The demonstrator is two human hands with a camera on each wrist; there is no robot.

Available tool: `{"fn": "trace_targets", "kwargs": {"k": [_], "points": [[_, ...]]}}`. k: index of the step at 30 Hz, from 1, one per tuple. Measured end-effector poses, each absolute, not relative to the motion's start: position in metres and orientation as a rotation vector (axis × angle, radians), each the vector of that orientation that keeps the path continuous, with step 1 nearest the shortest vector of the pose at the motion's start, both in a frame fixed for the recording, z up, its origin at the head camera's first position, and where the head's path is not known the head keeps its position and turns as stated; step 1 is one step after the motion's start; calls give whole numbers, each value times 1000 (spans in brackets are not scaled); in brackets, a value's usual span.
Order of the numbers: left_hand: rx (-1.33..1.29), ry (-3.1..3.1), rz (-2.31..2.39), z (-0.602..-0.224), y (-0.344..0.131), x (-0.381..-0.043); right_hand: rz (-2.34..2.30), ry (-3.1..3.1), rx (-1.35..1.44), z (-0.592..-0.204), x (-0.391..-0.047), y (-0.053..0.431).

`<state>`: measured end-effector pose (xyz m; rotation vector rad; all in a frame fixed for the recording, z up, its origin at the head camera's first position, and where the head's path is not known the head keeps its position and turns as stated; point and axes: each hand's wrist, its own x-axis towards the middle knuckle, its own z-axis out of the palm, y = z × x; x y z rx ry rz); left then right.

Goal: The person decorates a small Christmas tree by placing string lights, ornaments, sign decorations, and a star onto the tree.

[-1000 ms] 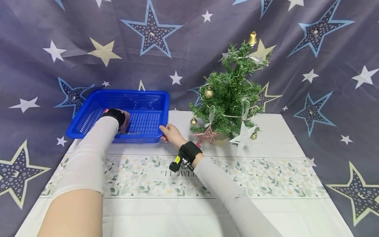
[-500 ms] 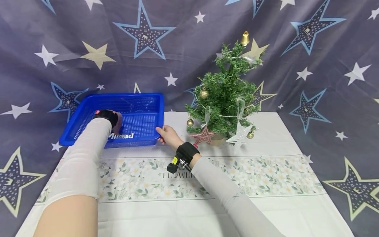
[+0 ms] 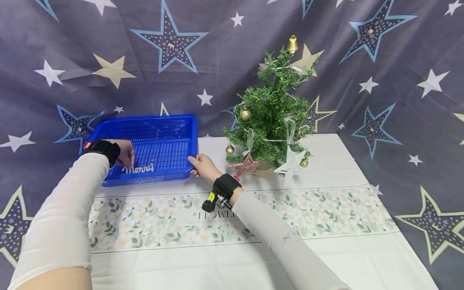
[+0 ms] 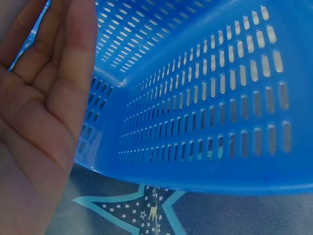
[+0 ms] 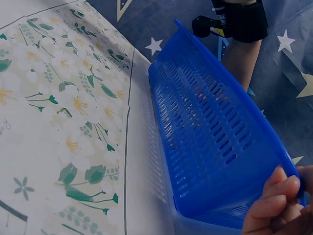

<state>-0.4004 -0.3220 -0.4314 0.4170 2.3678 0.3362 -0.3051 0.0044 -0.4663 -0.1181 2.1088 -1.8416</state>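
My left hand (image 3: 126, 153) reaches into the blue plastic basket (image 3: 193, 137), fingers pointing down. Its fingertips pinch the left end of a silvery "Merry" lettering ornament (image 3: 139, 168), which shows above the basket's floor near the front wall. In the left wrist view, the palm and long fingers (image 4: 78, 44) of this hand fill the left side beside the slotted basket wall; the fingertips are out of frame. My right hand (image 3: 204, 166) grips the basket's front right corner, thumb on the rim. The right wrist view shows its curled fingers (image 5: 274, 200) at that rim.
A small green tree (image 3: 272, 108) stands right of the basket. On it hang a pink star (image 3: 246, 164), a white star (image 3: 291, 163) and several gold bells and balls. A star-patterned cloth (image 3: 224, 52) hangs behind the white-covered table (image 3: 181, 264).
My left hand has moved left inside the basket, and the "Merry" lettering, mostly hidden a second ago, now shows and has shifted left. My right hand keeps its grip on the corner.
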Motion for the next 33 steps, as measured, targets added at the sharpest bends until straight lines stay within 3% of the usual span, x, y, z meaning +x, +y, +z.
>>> {"fn": "trace_targets", "kwargs": {"k": [8,17,21,28,33], "points": [[661,2575,254,-410,-320,-393,-1841,2095,-103,-472,-306,4],[794,3008,190,-304,-284,-356,-1856,2056,-135,-469,-308,15],[885,3095,250,-276,-258,-336,-1787,2048,-163,-467,-302,26],[1144,3116,449,-256,-207,-302,-1563,2112,-386,-450,-266,59],[1310,3054,550,-257,-168,-272,-1467,2346,-726,-394,-217,99]]}}
